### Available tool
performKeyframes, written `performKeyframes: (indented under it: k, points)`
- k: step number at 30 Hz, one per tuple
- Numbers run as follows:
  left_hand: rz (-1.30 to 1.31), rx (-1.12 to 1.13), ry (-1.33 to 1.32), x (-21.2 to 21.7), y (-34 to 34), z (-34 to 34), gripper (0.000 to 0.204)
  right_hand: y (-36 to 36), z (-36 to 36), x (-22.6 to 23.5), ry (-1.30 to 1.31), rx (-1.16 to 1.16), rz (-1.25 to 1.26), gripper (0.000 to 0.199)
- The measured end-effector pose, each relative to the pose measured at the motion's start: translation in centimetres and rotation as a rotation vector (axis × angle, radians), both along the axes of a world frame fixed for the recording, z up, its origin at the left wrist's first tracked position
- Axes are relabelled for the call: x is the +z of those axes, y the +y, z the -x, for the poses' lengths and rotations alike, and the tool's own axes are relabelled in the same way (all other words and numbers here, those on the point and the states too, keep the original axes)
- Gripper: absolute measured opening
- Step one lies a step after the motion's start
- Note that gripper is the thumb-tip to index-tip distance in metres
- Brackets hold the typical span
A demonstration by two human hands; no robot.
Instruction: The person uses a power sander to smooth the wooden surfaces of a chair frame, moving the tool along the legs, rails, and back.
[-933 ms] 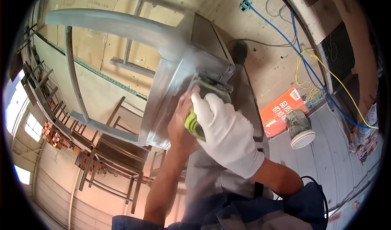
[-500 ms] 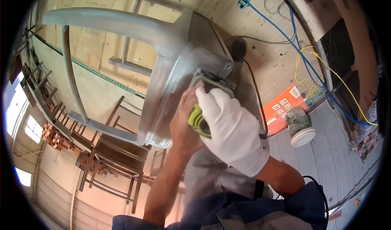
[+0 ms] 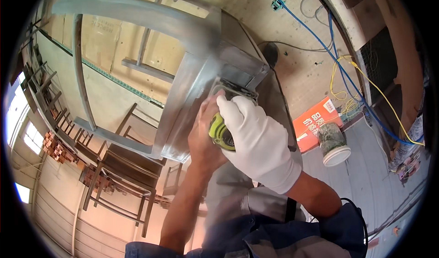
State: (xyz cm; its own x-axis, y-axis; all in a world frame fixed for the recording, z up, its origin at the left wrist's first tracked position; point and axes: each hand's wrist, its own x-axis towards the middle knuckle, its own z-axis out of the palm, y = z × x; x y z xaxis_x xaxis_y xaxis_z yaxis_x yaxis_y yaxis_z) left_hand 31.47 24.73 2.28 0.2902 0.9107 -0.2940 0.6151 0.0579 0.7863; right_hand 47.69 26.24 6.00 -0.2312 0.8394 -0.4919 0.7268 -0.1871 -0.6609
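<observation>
A green-and-black power sander (image 3: 221,132) was grasped from both sides by the bare left hand (image 3: 201,138) and the white-gloved right hand (image 3: 258,139), at the broad face of a grey chair (image 3: 180,111). Its long axis was directed forward, tilted slightly right, with the green end rearmost. Its middle was covered by the hands; its far plate (image 3: 238,89) was blurred, and full contact could not be made out.

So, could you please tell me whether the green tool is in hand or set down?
The tool is in hand: the bare left hand and gloved right hand both grip it.
</observation>
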Motion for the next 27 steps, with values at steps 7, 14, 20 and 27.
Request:
performKeyframes:
  k: [7, 14, 20, 27]
  points:
    - [-0.105, -0.013, -0.074, -1.3, 1.2, -0.3, 0.086, 1.0, 0.0, -0.1, -0.054, -0.047, -0.066, 0.085]
    - [0.076, 0.392, -0.051, 0.6, -8.2, 3.5, 0.082, -2.3, 5.4, 0.3, -0.078, 0.316, -0.021, 0.065]
    - [0.224, 0.811, 0.040, 2.2, -13.5, 2.1, 0.092, -2.2, 7.2, 1.3, -0.009, 0.610, -0.311, 0.047]
    - [0.062, 0.941, 0.109, 2.1, -13.7, -4.2, 0.077, 2.1, 4.4, 1.3, 0.060, 1.064, -0.575, 0.047]
